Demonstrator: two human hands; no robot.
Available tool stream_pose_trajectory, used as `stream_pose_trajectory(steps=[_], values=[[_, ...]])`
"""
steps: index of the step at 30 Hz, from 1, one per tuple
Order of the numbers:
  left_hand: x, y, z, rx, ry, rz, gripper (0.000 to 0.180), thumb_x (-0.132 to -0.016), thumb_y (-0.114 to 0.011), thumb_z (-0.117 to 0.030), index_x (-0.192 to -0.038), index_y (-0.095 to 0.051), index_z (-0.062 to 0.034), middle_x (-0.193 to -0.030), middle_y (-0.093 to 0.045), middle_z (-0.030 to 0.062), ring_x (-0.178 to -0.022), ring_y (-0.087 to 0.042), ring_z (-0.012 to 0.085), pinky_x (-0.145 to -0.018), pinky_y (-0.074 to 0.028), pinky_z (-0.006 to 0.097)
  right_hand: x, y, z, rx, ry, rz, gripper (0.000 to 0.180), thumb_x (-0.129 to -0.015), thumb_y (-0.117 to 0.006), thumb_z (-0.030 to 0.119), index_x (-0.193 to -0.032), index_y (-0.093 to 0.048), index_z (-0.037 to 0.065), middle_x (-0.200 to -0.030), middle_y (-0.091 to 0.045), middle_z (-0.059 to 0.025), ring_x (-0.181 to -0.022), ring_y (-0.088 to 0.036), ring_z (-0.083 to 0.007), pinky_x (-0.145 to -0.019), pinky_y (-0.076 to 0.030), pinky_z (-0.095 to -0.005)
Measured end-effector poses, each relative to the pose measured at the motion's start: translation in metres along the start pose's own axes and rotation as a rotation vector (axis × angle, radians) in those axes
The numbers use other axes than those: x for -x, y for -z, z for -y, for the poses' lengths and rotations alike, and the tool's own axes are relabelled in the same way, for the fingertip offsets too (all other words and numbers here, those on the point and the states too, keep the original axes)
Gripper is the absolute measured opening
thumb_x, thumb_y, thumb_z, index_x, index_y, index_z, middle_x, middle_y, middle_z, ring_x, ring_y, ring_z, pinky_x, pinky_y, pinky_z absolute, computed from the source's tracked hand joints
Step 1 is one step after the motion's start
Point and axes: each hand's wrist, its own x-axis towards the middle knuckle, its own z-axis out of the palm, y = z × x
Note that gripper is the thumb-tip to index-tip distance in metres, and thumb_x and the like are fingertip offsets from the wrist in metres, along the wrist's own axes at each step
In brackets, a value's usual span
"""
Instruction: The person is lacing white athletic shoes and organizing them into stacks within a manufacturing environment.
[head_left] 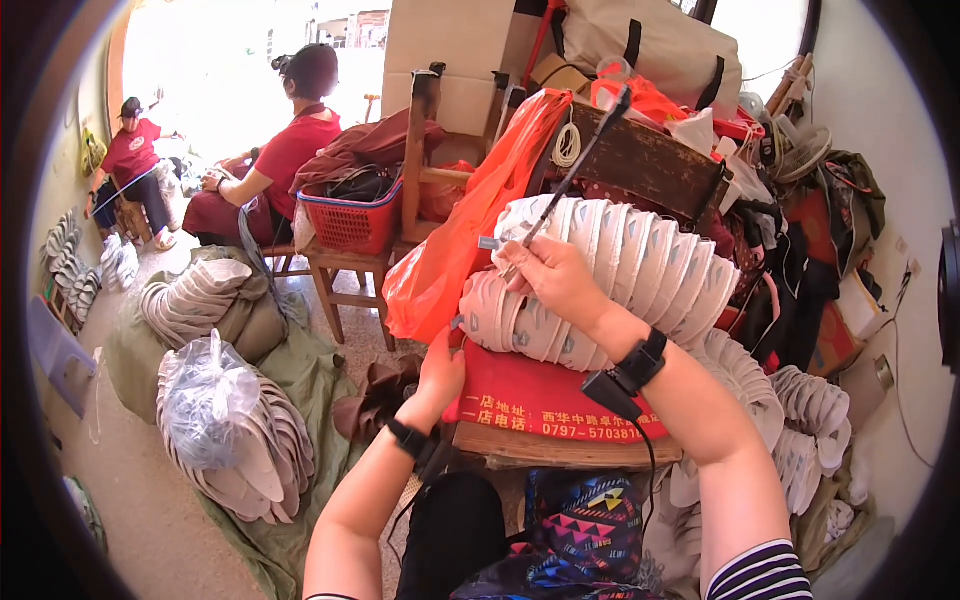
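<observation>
A long curved stack of pale shoe soles (pixel 620 270) lay across a red cloth (pixel 545 395) on the wooden surface (pixel 560 452) in front of the person, with an orange plastic bag (pixel 450 250) hanging just behind its left end. More soles were heaped on the green sheet (pixel 300 400) on the floor to the left, one pile topped by a clear plastic bag (pixel 205 395), and further stacks (pixel 800 420) lay to the right.

The right hand (pixel 555 280) rested on top of the stack, fingers closed around a thin dark tool (pixel 575 170) whose long shaft angled up and to the right. The left hand (pixel 440 370) was at the near left end of the stack, touching the edge of the red cloth; its fingers curled out of sight, so I could not tell whether it gripped anything.

To do this well, I judged the left hand should brace the end of the stack so the soles stayed packed, while the right kept the tool's tip steady and low against one sole at a time.

The tool's working tip was hidden by the fingers. A small grey tag (pixel 488 242) near the stack was too small to identify. Two people in red shirts (pixel 290 150) sat well apart at the back, their own work unclear against the bright doorway.
</observation>
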Motion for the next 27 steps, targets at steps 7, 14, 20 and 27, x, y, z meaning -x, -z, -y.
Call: stream_pose_trajectory(steps=[7, 14, 20, 27], values=[[-0.048, -0.013, 0.054, 0.075, -0.095, 0.089, 0.028, -0.090, -0.058, -0.022, -0.110, -0.066, -0.0034, -0.100, -0.070, 0.0159, -0.085, -0.068, 0.0253, -0.077, -0.052, 0.039, -0.003, -0.007, 0.014, -0.064, -0.129, 0.096, 0.031, -0.100, -0.054, 0.029, -0.103, -0.068, 0.001, -0.089, -0.064, -0.0033, -0.067, -0.062, -0.0089, -0.064, -0.051, -0.0241], [-0.004, 0.064, -0.075, -0.627, 0.021, 0.161, 0.035, -0.089, -0.061, -0.040, -0.100, -0.065, -0.0071, -0.087, -0.069, 0.0171, -0.081, -0.067, 0.0349, -0.075, -0.049, 0.049, -0.013, 0.006, 0.025, -0.173, -0.372, 0.103, 0.032, -0.099, -0.054, 0.030, -0.103, -0.068, 0.002, -0.087, -0.063, -0.0019, -0.066, -0.060, -0.0088, -0.063, -0.049, -0.0232], [0.003, 0.075, -0.135, 0.075, -0.083, 0.018, 0.020, -0.096, -0.055, -0.013, -0.112, -0.059, -0.0032, -0.077, -0.064, 0.0103, -0.071, -0.063, 0.0201, -0.066, -0.049, 0.034, -0.017, 0.007, 0.025, -0.125, -0.369, 0.224, 0.027, -0.097, -0.057, 0.027, -0.103, -0.069, 0.003, -0.072, -0.058, 0.0028, -0.064, -0.055, -0.0071, -0.061, -0.047, -0.0231], [-0.022, 0.048, -0.153, 0.656, -0.132, 0.293, 0.032, -0.098, -0.054, -0.011, -0.129, -0.057, -0.0038, -0.084, -0.055, -0.0049, -0.079, -0.051, 0.0027, -0.070, -0.042, 0.017, -0.008, 0.003, 0.048, -0.082, -0.357, 0.323, 0.030, -0.097, -0.059, 0.030, -0.090, -0.069, 0.003, -0.066, -0.053, 0.0039, -0.061, -0.047, -0.0065, -0.060, -0.040, -0.0236]])
